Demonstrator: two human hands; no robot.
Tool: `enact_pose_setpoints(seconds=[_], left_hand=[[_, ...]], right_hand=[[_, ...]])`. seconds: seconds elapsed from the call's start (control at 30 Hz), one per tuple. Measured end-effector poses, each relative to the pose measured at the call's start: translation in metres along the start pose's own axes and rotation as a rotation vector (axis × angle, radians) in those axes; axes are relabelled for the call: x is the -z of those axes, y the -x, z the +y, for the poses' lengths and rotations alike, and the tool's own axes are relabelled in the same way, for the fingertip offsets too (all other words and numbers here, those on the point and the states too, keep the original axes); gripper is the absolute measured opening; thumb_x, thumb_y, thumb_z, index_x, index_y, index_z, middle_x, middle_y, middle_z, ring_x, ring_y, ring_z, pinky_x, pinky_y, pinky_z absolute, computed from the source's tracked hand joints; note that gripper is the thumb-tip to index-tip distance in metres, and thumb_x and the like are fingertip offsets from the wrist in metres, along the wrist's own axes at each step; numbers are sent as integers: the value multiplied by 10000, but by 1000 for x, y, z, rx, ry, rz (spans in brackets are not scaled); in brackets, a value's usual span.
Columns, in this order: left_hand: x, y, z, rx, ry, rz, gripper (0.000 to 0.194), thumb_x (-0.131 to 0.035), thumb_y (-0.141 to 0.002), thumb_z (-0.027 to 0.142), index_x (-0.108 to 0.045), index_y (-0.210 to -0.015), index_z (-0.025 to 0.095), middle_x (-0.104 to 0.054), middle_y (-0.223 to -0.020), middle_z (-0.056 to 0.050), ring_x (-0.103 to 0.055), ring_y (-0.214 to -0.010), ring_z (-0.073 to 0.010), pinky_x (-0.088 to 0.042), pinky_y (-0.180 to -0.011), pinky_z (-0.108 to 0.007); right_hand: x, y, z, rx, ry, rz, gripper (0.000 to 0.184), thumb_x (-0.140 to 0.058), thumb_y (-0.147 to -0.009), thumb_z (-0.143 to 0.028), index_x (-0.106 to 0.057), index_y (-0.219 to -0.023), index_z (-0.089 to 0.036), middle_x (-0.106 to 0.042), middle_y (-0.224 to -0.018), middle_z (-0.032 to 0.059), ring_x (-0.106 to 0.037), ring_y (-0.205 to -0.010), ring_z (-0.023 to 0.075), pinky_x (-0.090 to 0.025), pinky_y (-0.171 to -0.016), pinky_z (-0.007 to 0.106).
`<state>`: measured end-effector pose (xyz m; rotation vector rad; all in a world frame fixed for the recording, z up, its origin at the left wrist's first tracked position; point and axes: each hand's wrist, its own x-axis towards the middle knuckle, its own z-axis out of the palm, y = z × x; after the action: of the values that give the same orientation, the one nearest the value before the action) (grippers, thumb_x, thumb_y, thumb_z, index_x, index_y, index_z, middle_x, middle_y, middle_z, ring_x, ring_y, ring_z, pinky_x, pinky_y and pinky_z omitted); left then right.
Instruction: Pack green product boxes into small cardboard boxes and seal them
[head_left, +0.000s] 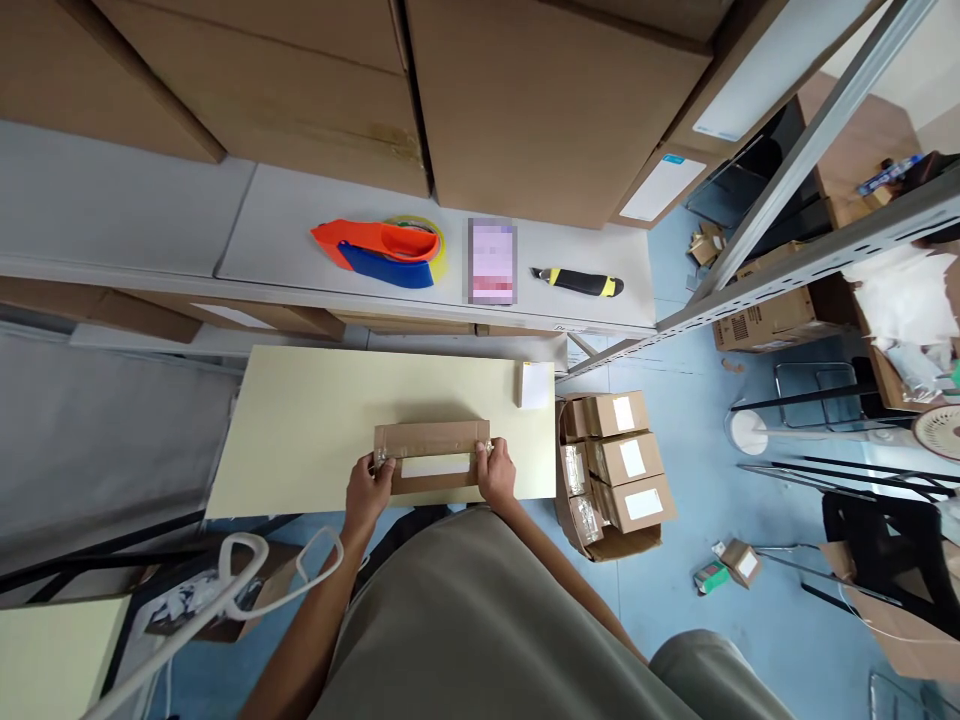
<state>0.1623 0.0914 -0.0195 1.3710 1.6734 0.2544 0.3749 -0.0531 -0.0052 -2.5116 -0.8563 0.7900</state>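
A small cardboard box [431,437] lies on the pale yellow table [300,400] in front of me. Clear tape shows at its ends, and a white strip runs along its near part. My left hand [370,490] grips the left end, thumb on top. At the right end, my right hand [496,472] holds the box with the thumb over its edge. The fingers beneath are partly hidden. Above the table, a shelf [277,240] carries an orange and blue tape dispenser [382,252], a pixelated rectangle [493,262] and a black and yellow utility knife [581,282].
A stack of white labels or paper [534,385] sits at the table's right corner. On the floor to the right stands an open carton [622,546] full of labelled boxes. Large cartons [555,110] line the shelf. A white bent frame [247,580] stands at lower left.
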Motion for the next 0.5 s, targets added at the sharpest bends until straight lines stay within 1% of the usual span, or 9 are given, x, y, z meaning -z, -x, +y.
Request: enact_pose_setpoints(seconds=[0.07, 0.17, 0.23, 0.33, 0.43, 0.5], left_hand=[[-1, 7, 6, -24, -10, 13, 273, -660, -825, 469, -591, -980, 254, -748, -1069, -142, -728, -1124, -381, -575, -1077, -539], [-4, 21, 19, -99, -4, 56, 301, -666, -845, 481, -593, -1025, 251, -723, -1110, -151, -700, -1186, -391, -561, -1113, -551], [-9, 32, 30, -162, 5, 90, 323, -682, -850, 471, -597, -1064, 245, -700, -1145, -155, -678, -1221, -382, -554, -1133, -536], [-20, 52, 51, -259, 31, 111, 362, -690, -882, 485, -595, -1121, 230, -665, -1167, -153, -657, -1206, -369, -553, -1117, -529], [-36, 82, 76, -346, 41, 144, 393, -736, -891, 488, -597, -1149, 225, -642, -1161, -139, -622, -1213, -367, -521, -1133, -539], [-48, 103, 93, -396, 39, 135, 440, -803, -868, 455, -598, -1184, 227, -629, -1184, -133, -603, -1226, -362, -498, -1150, -531]], right_hand=[[4, -1, 5, -4, -19, -8, 350, -316, -1164, -509, -551, -1208, -253, -708, -1247, 122, -726, -1111, 296, -521, -874, 360], [12, -5, 15, -7, -62, -15, 387, -274, -1165, -537, -546, -1191, -262, -733, -1149, 105, -733, -1044, 300, -520, -854, 363], [19, -8, 25, -3, -92, -14, 409, -248, -1164, -552, -543, -1162, -268, -743, -1063, 91, -734, -998, 301, -520, -840, 361], [30, -15, 44, 1, -138, -24, 455, -207, -1161, -566, -555, -1136, -273, -753, -989, 90, -739, -942, 304, -528, -819, 362], [45, -22, 68, -12, -146, -45, 545, -180, -1154, -586, -606, -1173, -246, -784, -1039, 145, -755, -966, 328, -546, -818, 378], [54, -25, 86, -25, -112, -42, 621, -158, -1146, -601, -642, -1187, -214, -792, -1100, 192, -759, -1019, 350, -556, -842, 395]])
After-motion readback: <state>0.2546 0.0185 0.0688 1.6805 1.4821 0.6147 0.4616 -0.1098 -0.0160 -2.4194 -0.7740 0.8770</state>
